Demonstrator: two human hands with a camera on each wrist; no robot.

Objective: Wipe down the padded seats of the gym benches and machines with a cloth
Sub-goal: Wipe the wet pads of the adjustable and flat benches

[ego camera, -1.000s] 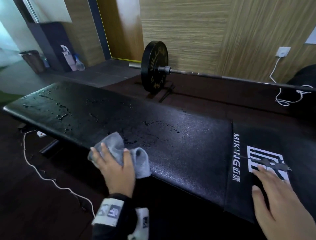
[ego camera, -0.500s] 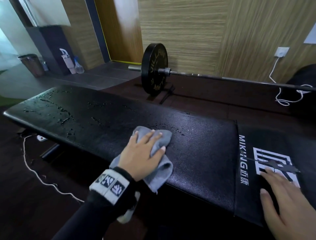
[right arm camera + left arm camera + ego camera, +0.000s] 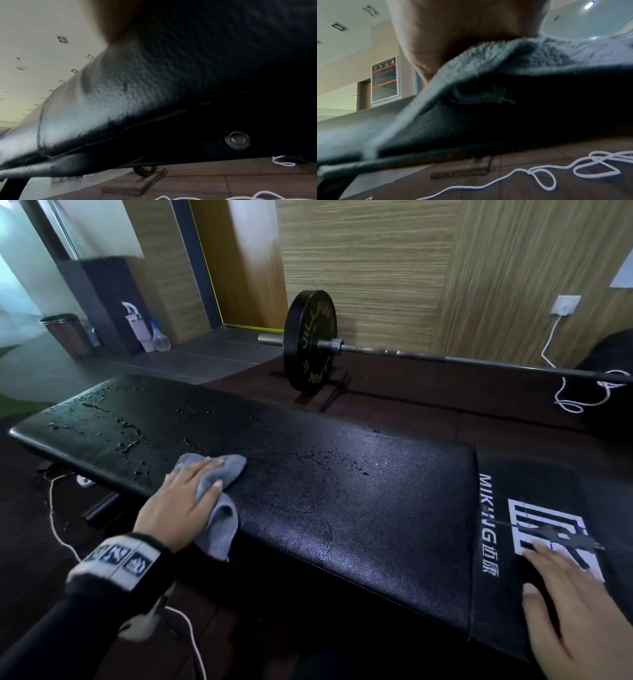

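Note:
A long black padded bench (image 3: 342, 474) runs across the head view, wet with droplets on its left half. My left hand (image 3: 181, 501) lies flat with straight fingers on a grey cloth (image 3: 222, 484), pressing it onto the pad near the front edge. From the left wrist, the cloth (image 3: 505, 70) bunches under the palm (image 3: 462, 27). My right hand (image 3: 579, 607) rests flat and open on the bench's right end, by the white logo (image 3: 551, 525). The right wrist view shows only the pad's side (image 3: 120, 101) and the heel of the hand.
Behind the bench, a barbell with a black plate (image 3: 310, 340) lies on the floor along the wooden wall. White cord (image 3: 58, 529) trails on the floor below the bench's left part. A spray bottle (image 3: 159, 337) and a bin (image 3: 66, 333) stand at the far left.
My left hand slid the cloth from the front edge up onto the pad, then back a little to the left. The right hand has stayed in place on the logo end.

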